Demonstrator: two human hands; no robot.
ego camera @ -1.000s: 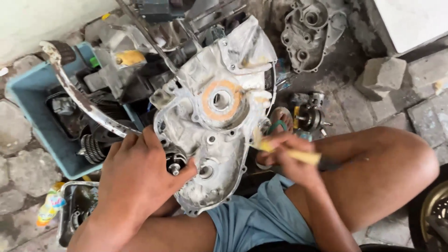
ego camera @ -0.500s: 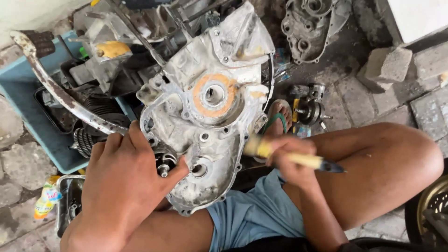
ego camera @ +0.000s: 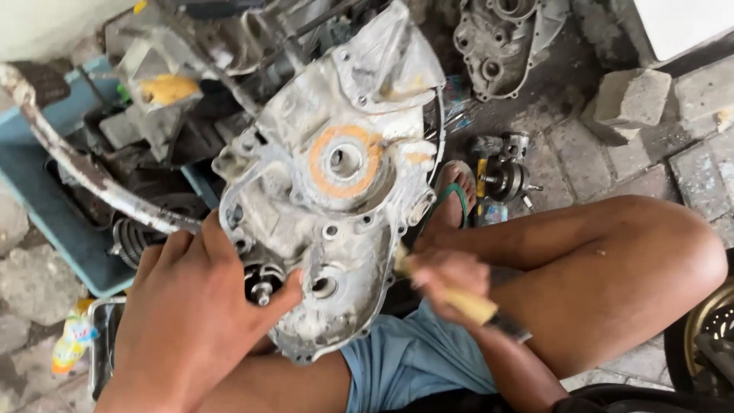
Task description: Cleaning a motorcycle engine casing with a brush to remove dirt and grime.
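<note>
The left hand (ego camera: pixel 187 313) rests flat on the lower left edge of a grey cast-metal engine casing with an orange ring (ego camera: pixel 336 183), thumb beside a small shaft. The right hand (ego camera: pixel 447 275), blurred, grips a yellow-handled tool (ego camera: pixel 474 306) at the casing's right edge. A blue plastic tray (ego camera: pixel 53 222) of parts sits left.

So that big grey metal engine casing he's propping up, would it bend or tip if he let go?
The engine casing looks like rigid cast metal with thick ribs, so it probably won't flex. It seems heavy for its size. It stands tilted, steadied by the left hand, so it would likely topple if released.
</note>
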